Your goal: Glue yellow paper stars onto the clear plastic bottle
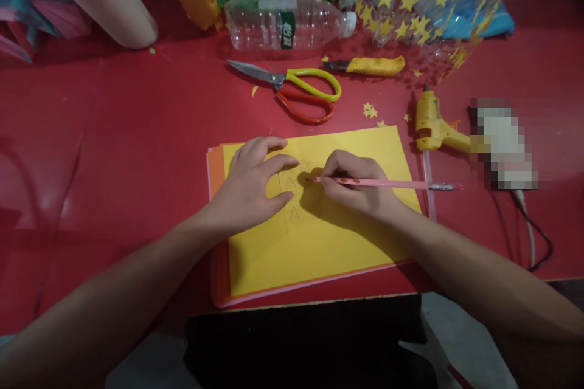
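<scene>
My right hand grips a pink pencil, its tip on or just above a yellow sheet. Small star outlines are drawn in pencil near the sheet's middle, beside a faint straight line. Resting on the left part of the sheet, my left hand has its fingers spread and holds nothing. Its fingertips partly cover the drawn stars. Beneath the yellow sheet lie orange paper and pink paper, showing along the left and lower edges.
Behind the paper lie scissors, a yellow utility knife, cut stars and a clear plastic bottle. A yellow glue gun is on the right, near a blurred pale object with a cable. A tumbler stands back left.
</scene>
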Demonstrator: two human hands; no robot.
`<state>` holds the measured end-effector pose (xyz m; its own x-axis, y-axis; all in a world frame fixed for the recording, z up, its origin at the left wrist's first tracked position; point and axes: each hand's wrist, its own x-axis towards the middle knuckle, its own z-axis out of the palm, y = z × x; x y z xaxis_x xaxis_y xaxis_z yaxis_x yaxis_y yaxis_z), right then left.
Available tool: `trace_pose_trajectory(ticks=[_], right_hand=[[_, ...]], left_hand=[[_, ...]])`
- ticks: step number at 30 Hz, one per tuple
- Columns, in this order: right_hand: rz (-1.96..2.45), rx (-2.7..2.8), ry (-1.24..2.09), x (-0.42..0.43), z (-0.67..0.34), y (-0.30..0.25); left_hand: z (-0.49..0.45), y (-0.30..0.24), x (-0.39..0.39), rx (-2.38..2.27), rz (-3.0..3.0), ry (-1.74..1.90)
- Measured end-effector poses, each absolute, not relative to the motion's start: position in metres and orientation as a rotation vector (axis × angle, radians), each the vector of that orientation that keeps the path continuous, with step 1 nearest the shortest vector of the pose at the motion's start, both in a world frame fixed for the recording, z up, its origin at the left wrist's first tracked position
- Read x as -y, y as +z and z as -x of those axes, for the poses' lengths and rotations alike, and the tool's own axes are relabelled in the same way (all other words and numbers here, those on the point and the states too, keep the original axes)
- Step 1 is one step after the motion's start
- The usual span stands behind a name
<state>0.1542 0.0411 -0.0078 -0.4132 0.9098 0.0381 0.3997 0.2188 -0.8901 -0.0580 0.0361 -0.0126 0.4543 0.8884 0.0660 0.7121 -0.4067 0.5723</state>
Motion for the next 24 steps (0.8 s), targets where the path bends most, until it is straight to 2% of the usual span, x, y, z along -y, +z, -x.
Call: trace_pose_trajectory(ticks=[24], right_hand=[[1.115, 1.96, 1.071, -0.0439, -0.1551, -0.0099]], left_hand=[[0.058, -0.014, -0.0358, -1.318, -2.255, 0.527]])
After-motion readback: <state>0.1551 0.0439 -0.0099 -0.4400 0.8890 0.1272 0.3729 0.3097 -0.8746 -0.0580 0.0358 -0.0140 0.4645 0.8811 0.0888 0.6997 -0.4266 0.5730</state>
